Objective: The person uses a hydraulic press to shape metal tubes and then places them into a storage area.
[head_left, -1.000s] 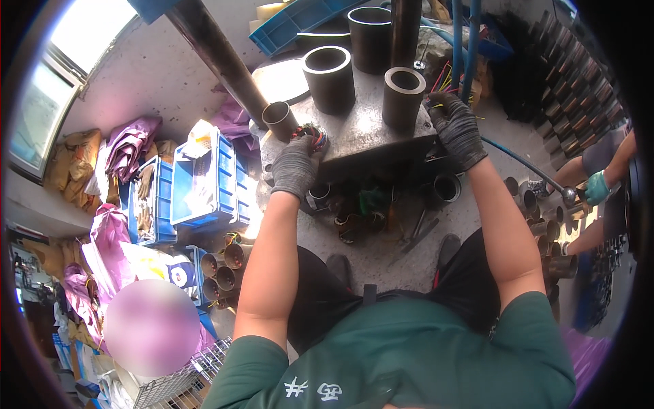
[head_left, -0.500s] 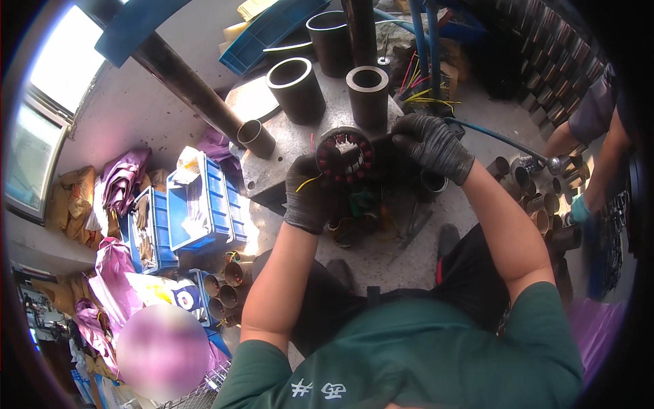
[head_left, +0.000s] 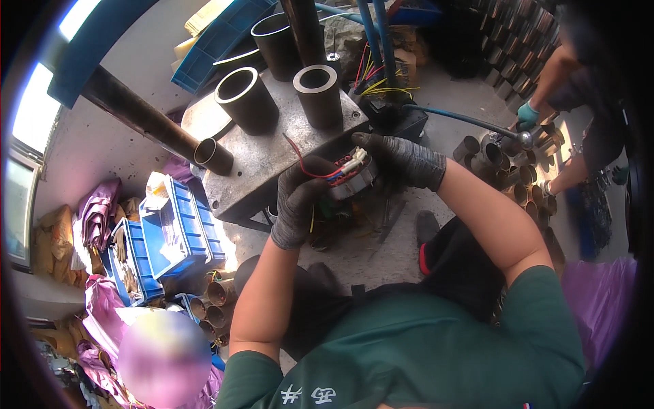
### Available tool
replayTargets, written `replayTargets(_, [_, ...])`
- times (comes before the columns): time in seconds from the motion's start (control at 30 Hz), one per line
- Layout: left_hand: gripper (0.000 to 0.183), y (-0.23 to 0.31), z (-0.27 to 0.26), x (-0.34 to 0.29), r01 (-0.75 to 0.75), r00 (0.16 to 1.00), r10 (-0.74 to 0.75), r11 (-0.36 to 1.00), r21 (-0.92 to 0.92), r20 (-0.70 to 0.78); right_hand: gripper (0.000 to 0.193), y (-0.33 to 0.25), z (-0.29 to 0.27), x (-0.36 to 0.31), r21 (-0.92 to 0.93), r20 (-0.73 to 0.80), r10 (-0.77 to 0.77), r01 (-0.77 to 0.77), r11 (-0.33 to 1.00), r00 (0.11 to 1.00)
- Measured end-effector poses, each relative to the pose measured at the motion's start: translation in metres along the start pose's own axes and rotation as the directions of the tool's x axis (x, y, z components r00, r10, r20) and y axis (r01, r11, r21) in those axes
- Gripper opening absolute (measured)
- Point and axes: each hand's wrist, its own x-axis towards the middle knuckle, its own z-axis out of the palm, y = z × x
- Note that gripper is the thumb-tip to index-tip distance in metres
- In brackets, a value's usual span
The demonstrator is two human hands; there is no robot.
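Between my gloved hands, near the front edge of the metal worktable, is a motor stator (head_left: 354,181), a ring with a grey metal outer wall and pale windings. It is tilted, so its side and upper rim show. A red wire (head_left: 294,151) curves up from it over the left glove. My left hand (head_left: 298,203), in a dark grey knit glove, closes on the stator's left side, thumb near the wires. My right hand (head_left: 409,162), gloved alike, grips its right side; some of those fingers are hidden behind it.
Thick steel sleeves (head_left: 248,102) and a thinner tube (head_left: 214,157) stand on the metal worktable (head_left: 262,160). Blue crates (head_left: 170,232) sit at the left. A blue-handled lever (head_left: 470,119) reaches right, above metal tubes (head_left: 487,155) on the floor. Another person's gloved hand (head_left: 527,113) is near its end.
The stator has turned from showing its open round face to a tilted side view, bringing the red wire into sight. My view has shifted right. The other person's hand has moved up to the lever's end.
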Motion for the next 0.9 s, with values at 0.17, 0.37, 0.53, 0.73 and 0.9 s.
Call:
replayTargets(0.17, [0.028,-0.009,0.016,0.005,-0.113,0.975,0.038,0.932,0.346,0.217,0.047,0.016,-0.014,-0.006,-0.218,0.11,-0.155,0.176,0.96,0.982])
replayTargets(0.37, [0.033,-0.036,0.015,0.021,-0.051,0.979,-0.006,0.962,0.269,0.205,0.053,0.014,-0.067,-0.029,-0.629,-0.15,-0.132,0.008,0.777,0.98])
replayTargets(0.53, [0.033,-0.048,0.005,0.021,0.19,0.98,-0.198,0.962,0.197,0.021,0.054,0.036,-0.147,-0.082,-0.747,-0.433,-0.148,-0.262,0.611,0.889])
replayTargets(0.73, [0.034,-0.074,-0.004,0.024,-0.001,0.977,-0.153,0.697,0.717,0.15,0.044,0.168,-0.255,-0.204,-0.632,-0.757,-0.322,-0.515,0.579,0.568])
replayTargets(0.9, [0.036,-0.093,-0.007,0.012,0.103,0.932,-0.321,0.685,0.721,0.172,0.043,0.325,-0.259,-0.331,-0.319,-0.947,-0.191,-0.705,0.634,0.258])
